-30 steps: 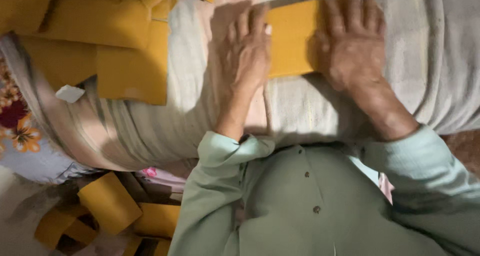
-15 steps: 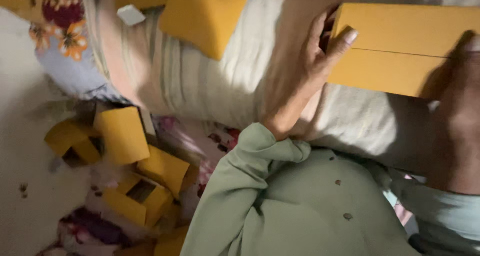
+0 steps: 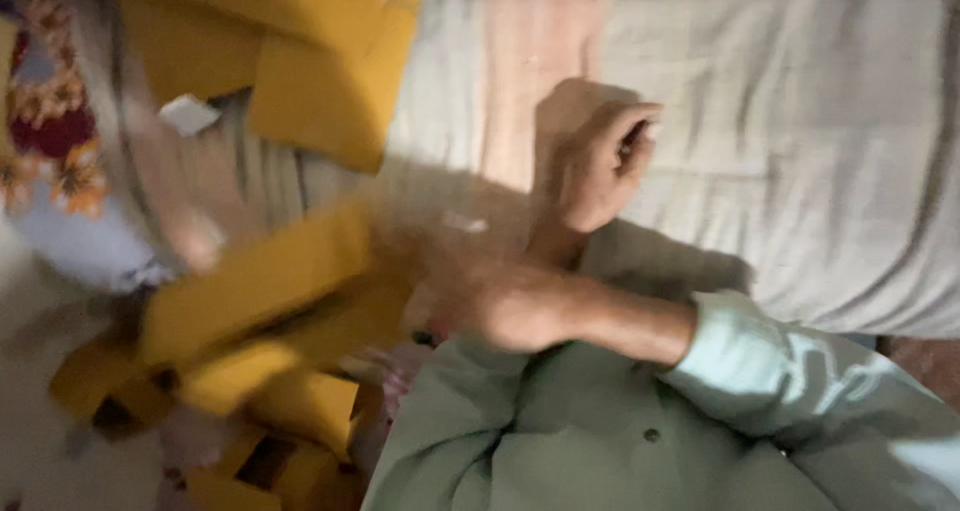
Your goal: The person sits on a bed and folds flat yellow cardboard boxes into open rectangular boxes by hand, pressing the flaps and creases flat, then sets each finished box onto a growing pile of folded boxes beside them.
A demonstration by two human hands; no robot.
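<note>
nearest the camera: pale green buttoned shirt (image 3: 600, 441) fills the bottom of the view. below left, on the floor, a heap of yellow folded envelopes (image 3: 250, 431), some lying open.

right hand (image 3: 500, 301) crosses the body to the left, sleeve (image 3: 780, 371) pushed up the forearm. it is smeared by motion blur; it seems to be touching or gripping the near end of a long yellow envelope (image 3: 255, 281) that hangs over the cushion edge above the floor heap. can't tell whether its fingers are pinched on it or just pressed against it.

left hand (image 3: 595, 166) sits just beyond, on the pale striped cloth (image 3: 800, 121), fingers curled in toward the palm, thumb across them. nothing visible inside the curl, so it looks empty, but the palm side is hidden.

further out: more flat yellow envelopes (image 3: 320, 61) at top left on the cloth, a small white scrap (image 3: 188, 114) beside them, floral fabric (image 3: 50, 121) at the far left edge.

risks, as a judgement:
- the grip on the long envelope is unclear and it is already past the edge; a loose hold would drop it crooked and crease it.
- the crossed arms are close together; the right wrist could knock the left hand.
- the top stack overhangs toward the same edge and could slide if the cloth is tugged.
</note>
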